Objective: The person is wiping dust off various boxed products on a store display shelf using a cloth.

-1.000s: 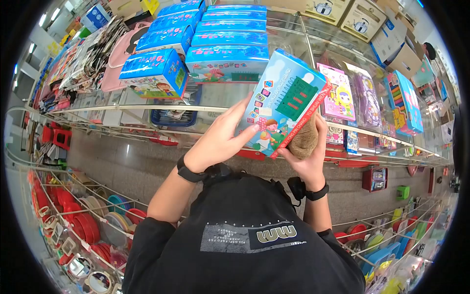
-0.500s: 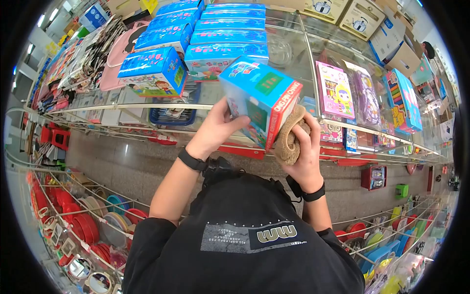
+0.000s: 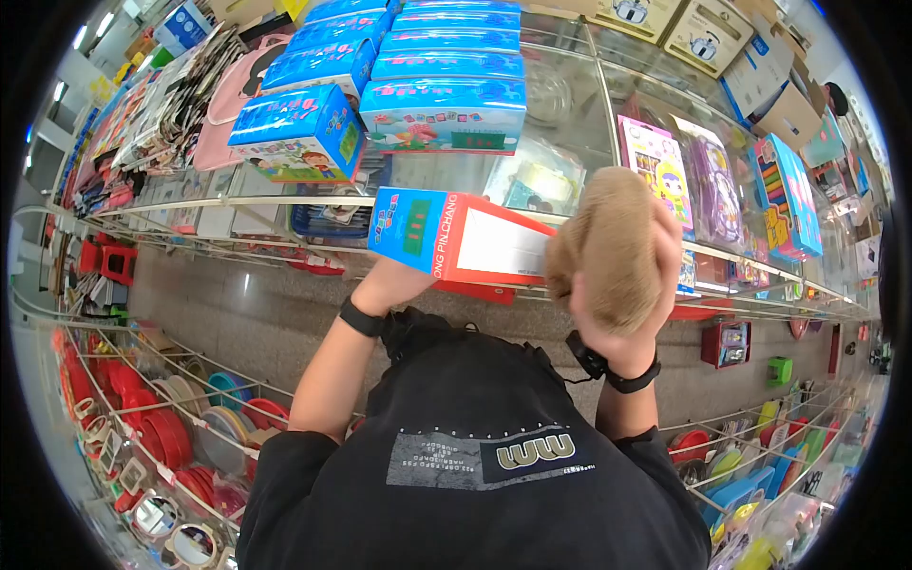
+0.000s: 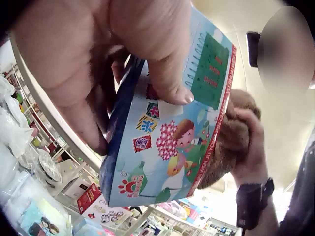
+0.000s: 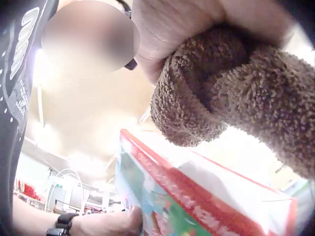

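Note:
The left hand [image 3: 397, 281] grips a blue, red-edged printed box [image 3: 494, 243], which lies tilted with its white, red-framed face up. In the left wrist view the thumb of the left hand [image 4: 108, 59] presses on the illustrated side of the box [image 4: 167, 142]. A folded brown cloth [image 3: 613, 249] is held by the right hand [image 3: 635, 323], right at the box's right end. From the right wrist view, the bunched cloth [image 5: 192, 93] hangs under the right hand [image 5: 197, 24], above the box's white face; whether they touch I cannot tell.
Rows of similar blue boxes [image 3: 443, 104] stand on the glass shelf behind. A clear-wrapped packet [image 3: 537, 176] lies on the glass. Coloring sets [image 3: 655, 176] sit to the right. Behind the person, a wire rack holds red basins [image 3: 166, 442] and mirrors.
The box has turned so its white face points up, and it moved lower left. The right hand with the cloth has risen from beside the box to its right end.

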A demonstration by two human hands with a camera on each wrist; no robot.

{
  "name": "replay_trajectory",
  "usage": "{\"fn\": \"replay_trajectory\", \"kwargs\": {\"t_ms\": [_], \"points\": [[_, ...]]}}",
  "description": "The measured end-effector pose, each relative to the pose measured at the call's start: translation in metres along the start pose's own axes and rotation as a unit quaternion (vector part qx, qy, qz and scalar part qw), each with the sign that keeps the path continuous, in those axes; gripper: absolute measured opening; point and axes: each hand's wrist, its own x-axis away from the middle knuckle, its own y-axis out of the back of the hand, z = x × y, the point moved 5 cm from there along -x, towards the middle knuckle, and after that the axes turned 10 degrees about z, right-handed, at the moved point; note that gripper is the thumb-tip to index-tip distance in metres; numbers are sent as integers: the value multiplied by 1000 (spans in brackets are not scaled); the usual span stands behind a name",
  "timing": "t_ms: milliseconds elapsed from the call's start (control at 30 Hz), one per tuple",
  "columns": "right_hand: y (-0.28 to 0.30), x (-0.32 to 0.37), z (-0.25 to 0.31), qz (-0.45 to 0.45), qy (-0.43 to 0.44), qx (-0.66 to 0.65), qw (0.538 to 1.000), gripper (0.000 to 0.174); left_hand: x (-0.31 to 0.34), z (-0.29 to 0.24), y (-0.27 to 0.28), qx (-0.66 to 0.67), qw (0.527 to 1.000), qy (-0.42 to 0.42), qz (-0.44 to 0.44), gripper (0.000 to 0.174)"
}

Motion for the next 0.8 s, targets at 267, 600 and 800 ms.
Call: {"fn": "replay_trajectory", "kwargs": {"t_ms": [267, 600, 800], "points": [[-35, -24, 42, 192, 92, 50, 976, 44, -14, -31, -7, 124, 990, -71, -19, 55], [-15, 19, -25, 209, -119, 99, 966, 54, 2, -24, 8, 190, 973, -91, -97, 39], [-36, -5, 3, 198, -57, 96, 974, 53, -2, -18, 4, 278, 954, -103, -46, 45]]}}
